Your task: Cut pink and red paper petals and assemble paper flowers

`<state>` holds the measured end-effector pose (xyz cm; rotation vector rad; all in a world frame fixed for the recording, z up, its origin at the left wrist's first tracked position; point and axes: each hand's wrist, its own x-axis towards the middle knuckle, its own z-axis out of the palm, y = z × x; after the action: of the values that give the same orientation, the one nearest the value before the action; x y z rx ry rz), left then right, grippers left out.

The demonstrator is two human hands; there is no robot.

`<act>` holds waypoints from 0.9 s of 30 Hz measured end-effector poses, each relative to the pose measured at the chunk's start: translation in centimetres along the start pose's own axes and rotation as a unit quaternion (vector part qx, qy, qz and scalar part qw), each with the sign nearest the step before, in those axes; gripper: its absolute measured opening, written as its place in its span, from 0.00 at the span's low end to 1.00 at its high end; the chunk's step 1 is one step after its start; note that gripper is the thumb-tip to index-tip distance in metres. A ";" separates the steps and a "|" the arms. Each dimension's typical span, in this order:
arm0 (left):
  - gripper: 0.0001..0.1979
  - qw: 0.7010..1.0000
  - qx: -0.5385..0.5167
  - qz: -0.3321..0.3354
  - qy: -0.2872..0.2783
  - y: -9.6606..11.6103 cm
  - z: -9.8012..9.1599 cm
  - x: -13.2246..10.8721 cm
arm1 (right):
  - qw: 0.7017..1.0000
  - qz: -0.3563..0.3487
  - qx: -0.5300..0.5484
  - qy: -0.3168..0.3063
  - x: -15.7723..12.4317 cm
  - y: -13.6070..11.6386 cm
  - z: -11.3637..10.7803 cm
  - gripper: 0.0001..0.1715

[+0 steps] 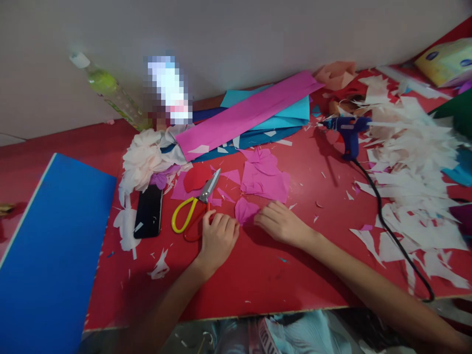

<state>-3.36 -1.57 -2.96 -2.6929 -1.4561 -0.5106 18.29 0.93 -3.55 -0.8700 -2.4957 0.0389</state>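
You have a single pink crepe-paper petal (246, 211) between your hands, a little in from the middle of the desk's (258, 285) front edge. Your left hand (220, 240) is closed at its lower left side and your right hand (282, 223) at its right side; both look pinched on the paper, though the fingertips are partly hidden. The step in hand appears to be shaping this one piece by its edges.

The move calls for a light, even pull from both sides, since such thin paper could tear. Mind the scissors (204, 196), which lie open-handled just beside your left hand; you cannot tell here whether it touches the red handle.

Beyond the petal, towards the desk's back edge, sits a loose pile of pink petals (263, 177). The glue gun (348, 130) rests well apart, towards the back right corner, its cord (383, 216) running to the front edge.
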 end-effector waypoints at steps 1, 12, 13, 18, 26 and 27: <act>0.06 1.000 0.000 -0.005 0.001 0.1 0.0 0.0 | 1.000 -0.018 -0.007 0.007 0.2 -0.5 0.2 0.13; 0.07 0.999 0.025 0.019 -0.008 0.1 -0.3 -0.1 | 0.999 0.005 -0.017 -0.037 0.3 -1.7 1.8 0.13; 0.07 0.999 0.025 0.022 -0.009 0.1 -0.3 -0.1 | 0.999 0.011 -0.013 -0.038 0.3 -1.7 1.9 0.13; 0.07 0.999 0.024 0.028 0.002 0.1 -0.2 -0.3 | 0.999 0.028 -0.004 -0.035 0.3 -1.7 2.1 0.15; 0.07 0.999 0.027 0.031 -0.002 0.4 -0.3 -0.1 | 0.999 0.038 -0.001 -0.035 0.4 -1.6 2.3 0.16; 0.07 0.999 0.028 0.032 -0.005 0.4 -0.3 0.0 | 0.999 0.038 -0.001 -0.035 0.4 -1.6 2.3 0.16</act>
<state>-3.15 -1.85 -2.63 -2.6925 -1.3595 -0.4480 16.04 0.14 -5.13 -0.9814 -2.5259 0.0932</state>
